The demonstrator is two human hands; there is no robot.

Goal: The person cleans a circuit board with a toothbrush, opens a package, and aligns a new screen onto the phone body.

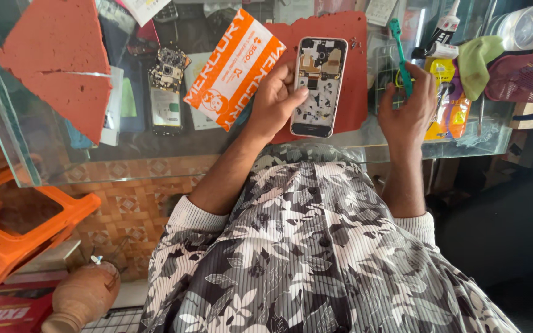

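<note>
Hands grip things: left hand [274, 98] an opened phone [319, 86] beside an orange-and-white packet [234, 68], right hand [409, 108] a green toothbrush [401, 55].

Head view, steeply down, close

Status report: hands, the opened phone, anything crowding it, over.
Left hand gripping opened back-less smartphone. Right hand holding teal toothbrush. Orange packet beside phone.

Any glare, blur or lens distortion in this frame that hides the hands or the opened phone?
Head view: sharp focus on the opened phone in the left hand; right hand with teal toothbrush clear; glass counter reflects mildly; wide-angle bends the counter edges; even daylight, soft shadows.
</note>
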